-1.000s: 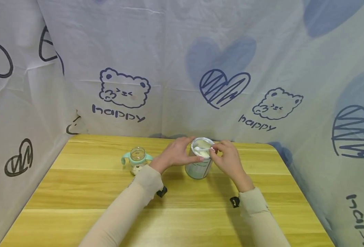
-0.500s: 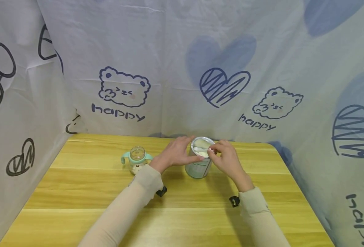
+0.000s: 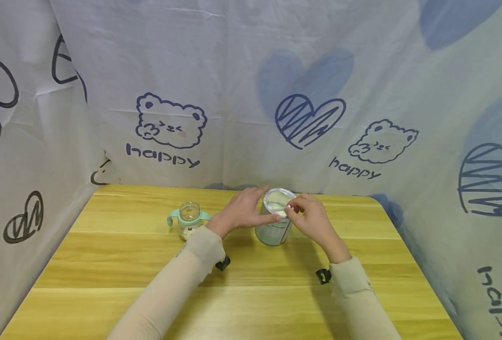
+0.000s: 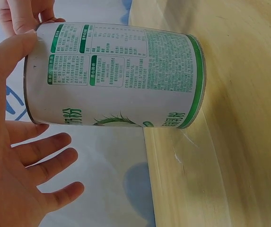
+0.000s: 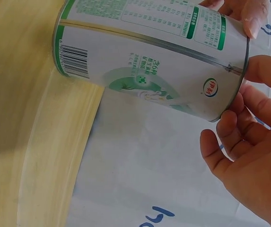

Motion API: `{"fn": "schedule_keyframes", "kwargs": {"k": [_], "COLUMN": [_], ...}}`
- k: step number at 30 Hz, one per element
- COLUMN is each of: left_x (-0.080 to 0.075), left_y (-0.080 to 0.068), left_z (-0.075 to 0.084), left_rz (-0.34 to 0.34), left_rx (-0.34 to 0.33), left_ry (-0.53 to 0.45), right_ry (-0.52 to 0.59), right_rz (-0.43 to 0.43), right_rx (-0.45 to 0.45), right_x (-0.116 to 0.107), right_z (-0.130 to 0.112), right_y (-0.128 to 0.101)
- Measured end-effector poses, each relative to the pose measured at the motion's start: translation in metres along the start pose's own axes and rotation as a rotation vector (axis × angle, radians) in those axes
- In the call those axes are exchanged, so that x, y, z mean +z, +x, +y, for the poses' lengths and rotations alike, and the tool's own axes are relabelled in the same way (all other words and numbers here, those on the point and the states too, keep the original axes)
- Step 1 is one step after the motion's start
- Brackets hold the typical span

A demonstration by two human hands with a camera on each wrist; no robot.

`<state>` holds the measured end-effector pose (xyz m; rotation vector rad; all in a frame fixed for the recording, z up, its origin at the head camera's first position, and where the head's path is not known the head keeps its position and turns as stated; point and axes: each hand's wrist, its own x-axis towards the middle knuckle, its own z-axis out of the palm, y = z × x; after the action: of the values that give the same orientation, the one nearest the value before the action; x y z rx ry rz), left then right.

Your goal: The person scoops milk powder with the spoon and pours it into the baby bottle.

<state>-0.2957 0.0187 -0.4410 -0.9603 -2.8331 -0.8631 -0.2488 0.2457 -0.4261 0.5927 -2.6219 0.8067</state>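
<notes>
the wooden counter (image 3: 89, 269) carries the open can (image 3: 273, 233), upright near its far edge; for good work, the can is best held firm at its rim so that it neither tips nor turns; the clear bottle (image 3: 190, 215) stands to its left, apart from it; the left grip (image 3: 242, 211) spans the can's top, thumb and index finger on the rim, other fingers spread free; the right grip (image 3: 314, 219) pinches the white spoon (image 3: 282, 208) by its handle at the right of the can's mouth; the spoon's bowl seems to lie inside, near the pale powder (image 3: 281, 214), though the small view hides how deep; a level bowl and short strokes should limit spills.
</notes>
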Motion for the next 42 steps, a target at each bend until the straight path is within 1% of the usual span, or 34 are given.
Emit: {"fn": "schedule_keyframes", "kwargs": {"k": [9,16,20,25,28,34,39,42], "left_x": [0.0001,-0.0009,-0.0011,-0.001,-0.0003,-0.0003,-0.001,-0.0013], "left_y": [0.0003,0.0001,0.0004,0.0004,0.0005,0.0,-0.0003,-0.0004], "left_z": [-0.0007,0.0008,0.0013,0.0015,0.0012,0.0012,0.0018,0.0021], "left_rz": [0.01,0.008,0.004,-0.006,-0.009,-0.002,-0.003,-0.001], "left_rx": [0.012,0.013,0.01,0.003,-0.002,0.001,0.003,0.005], "left_ry": [-0.002,0.001,0.002,0.009,0.013,0.018,0.01,0.008], "right_ry": [0.006,-0.042,-0.062,-0.045,-0.024,0.029,0.08,0.114], "right_rz": [-0.028,-0.01,-0.006,0.007,0.012,0.035,0.069,0.072], "right_rx": [0.023,0.059,0.059,0.045,0.054,0.12,0.206,0.254], "right_x": [-0.0023,-0.0044,-0.005,-0.0049,-0.0043,-0.003,-0.0049,-0.0067], "right_z": [-0.0007,-0.0014,-0.0004,-0.0005,0.0001,0.0019,0.0018,0.0023], "right_y": [0.0019,0.0027,0.0035,0.004,0.0036,0.0022,0.0014,0.0015]}}
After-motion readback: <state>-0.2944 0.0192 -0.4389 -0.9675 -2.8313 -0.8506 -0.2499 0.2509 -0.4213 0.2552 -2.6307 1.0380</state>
